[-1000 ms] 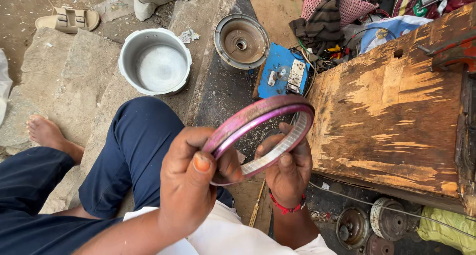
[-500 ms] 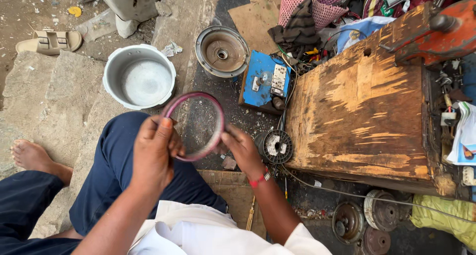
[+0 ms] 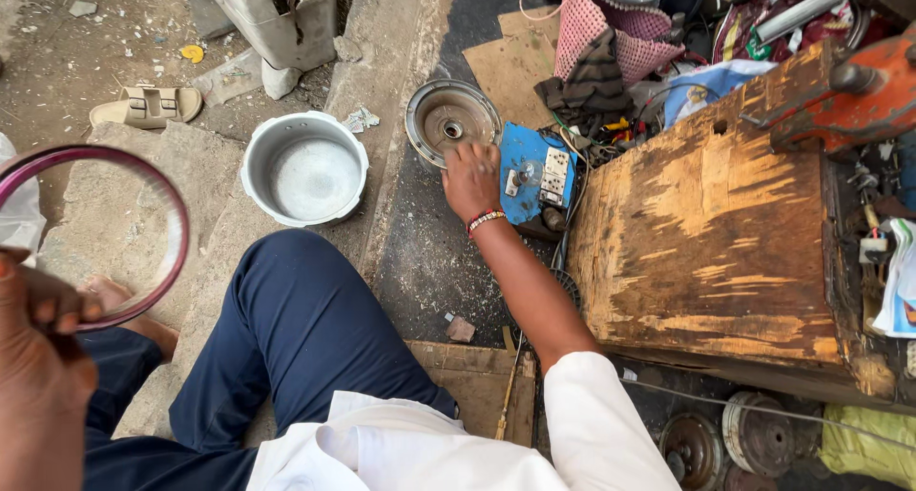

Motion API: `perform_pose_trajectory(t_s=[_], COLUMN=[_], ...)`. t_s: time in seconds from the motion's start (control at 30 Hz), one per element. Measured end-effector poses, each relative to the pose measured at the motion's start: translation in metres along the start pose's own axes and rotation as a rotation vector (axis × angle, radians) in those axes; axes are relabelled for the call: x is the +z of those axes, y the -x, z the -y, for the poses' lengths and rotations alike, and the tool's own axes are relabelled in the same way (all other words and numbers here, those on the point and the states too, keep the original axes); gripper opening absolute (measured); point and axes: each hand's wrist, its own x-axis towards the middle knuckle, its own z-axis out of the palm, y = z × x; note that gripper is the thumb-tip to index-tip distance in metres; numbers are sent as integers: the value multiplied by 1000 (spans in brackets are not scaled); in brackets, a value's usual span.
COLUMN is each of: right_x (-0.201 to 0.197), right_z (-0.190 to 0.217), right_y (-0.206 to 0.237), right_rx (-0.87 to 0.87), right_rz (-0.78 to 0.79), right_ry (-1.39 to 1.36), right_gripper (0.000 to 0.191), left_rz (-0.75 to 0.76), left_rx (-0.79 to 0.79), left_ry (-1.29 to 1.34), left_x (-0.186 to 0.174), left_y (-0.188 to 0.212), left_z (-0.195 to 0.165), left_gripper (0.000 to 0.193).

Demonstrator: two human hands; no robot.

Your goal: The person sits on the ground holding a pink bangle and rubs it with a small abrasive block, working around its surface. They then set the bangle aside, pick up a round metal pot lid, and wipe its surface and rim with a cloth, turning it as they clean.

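My left hand (image 3: 38, 357) is at the lower left, shut on a thin pink rubber ring (image 3: 143, 181) held up close to the camera. My right hand (image 3: 470, 178) reaches forward across the dark floor and rests its fingers on the near rim of a round metal lid (image 3: 448, 114) lying flat. A red and white bracelet circles that wrist. Beside the hand lies a blue switch board (image 3: 534, 171) with sockets. An open metal pot (image 3: 305, 171) stands to the left of the lid.
A worn wooden block (image 3: 711, 233) fills the right side, an orange tool (image 3: 859, 104) on its far end. Cloths and wires pile behind it. Metal discs (image 3: 754, 438) lie at the lower right. A sandal (image 3: 148, 104) sits on the ground far left.
My right hand let go of the pink ring and reached forward to the metal lid. My left hand carried the ring off to the left, closer to the camera.
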Motion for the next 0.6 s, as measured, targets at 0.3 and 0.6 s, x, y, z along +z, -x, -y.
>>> perform_pose_trajectory(t_s=[0.3,0.6], right_x=[0,-87], right_z=[-15,-37], right_y=[-25,58], right_rx=[251,557], right_rz=[-183,-487], right_ry=[44,-982], right_gripper=[30,22], left_rz=[-76,-131], left_rx=[12,-68], left_ry=[-36,-3], left_x=[-129,-111], left_y=[-42,-35], left_z=[71,62], left_gripper=[24,18])
